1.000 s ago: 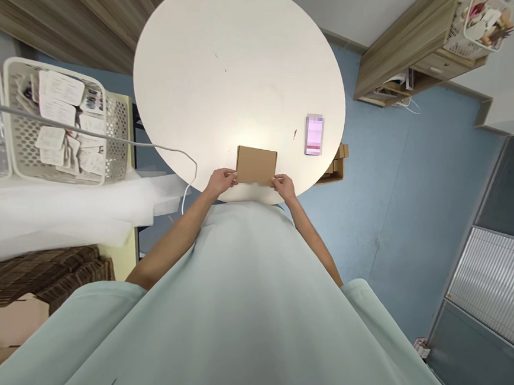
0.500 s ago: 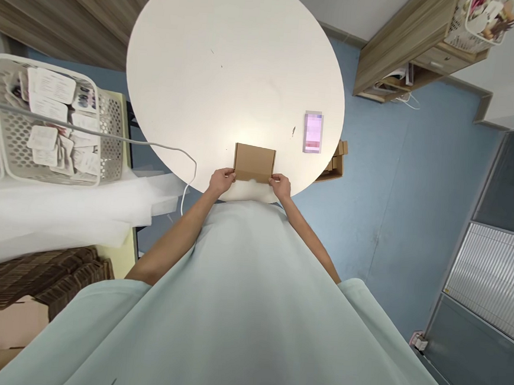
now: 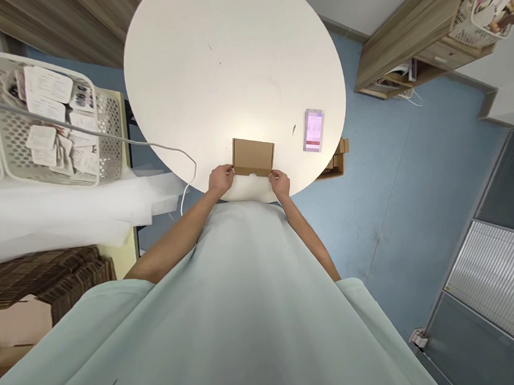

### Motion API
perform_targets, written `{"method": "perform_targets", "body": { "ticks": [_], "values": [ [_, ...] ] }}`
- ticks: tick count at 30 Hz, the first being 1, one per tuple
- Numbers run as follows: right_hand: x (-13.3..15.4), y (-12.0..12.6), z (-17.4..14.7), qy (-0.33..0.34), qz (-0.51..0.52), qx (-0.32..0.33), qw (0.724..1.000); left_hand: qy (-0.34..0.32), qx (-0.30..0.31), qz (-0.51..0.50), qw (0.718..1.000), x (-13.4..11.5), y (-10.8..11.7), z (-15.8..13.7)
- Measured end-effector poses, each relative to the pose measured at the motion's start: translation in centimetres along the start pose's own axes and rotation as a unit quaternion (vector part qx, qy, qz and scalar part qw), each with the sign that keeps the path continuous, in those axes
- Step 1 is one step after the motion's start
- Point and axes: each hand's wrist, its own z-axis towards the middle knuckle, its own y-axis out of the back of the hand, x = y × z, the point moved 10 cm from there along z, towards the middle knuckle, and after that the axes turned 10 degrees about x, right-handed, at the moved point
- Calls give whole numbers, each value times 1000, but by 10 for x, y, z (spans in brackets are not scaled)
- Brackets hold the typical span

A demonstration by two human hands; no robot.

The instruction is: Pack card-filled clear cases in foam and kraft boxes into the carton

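A small brown cardboard box point(image 3: 253, 155) rests near the front edge of the round white table point(image 3: 203, 87). Its lid panel is down, and a narrow front side with a notch faces me. My left hand point(image 3: 221, 179) pinches the box's near left corner. At the near right corner, my right hand point(image 3: 279, 183) grips it the same way, fingers closed. The fingertips partly cover both corners.
A phone with a blurred screen point(image 3: 313, 130) lies at the table's right. A white cable point(image 3: 167, 147) crosses the left edge. Left stands a basket of cards point(image 3: 110, 139), with stacked cardboard point(image 3: 32, 275) below. An open carton point(image 3: 337, 166) sits beyond the right edge.
The box has tilted slightly, so more of its narrow front side shows. Both hands keep their hold at the near corners. The view has shifted a little.
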Motion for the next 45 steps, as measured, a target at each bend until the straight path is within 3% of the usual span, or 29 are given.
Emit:
{"method": "perform_targets", "body": {
  "ticks": [7,15,20,28,35,45],
  "values": [
    [11,2,1,52,33,13,998,-32,17,-26,999,-10,2,0],
    [40,52,-32,135,77,-48,987,-113,-67,-103,986,-35,37,-32],
    [38,70,-44,111,91,-42,989,-81,-44,-126,988,-40,38,-35],
    [35,59,-31,135,127,6,983,-141,9,-225,964,-38,19,-17],
    [31,52,-30,143,124,22,982,-157,-2,-201,967,-37,17,-15],
    [29,53,-34,151,133,59,978,-132,1,-182,974,-43,20,-33]
  ]
}}
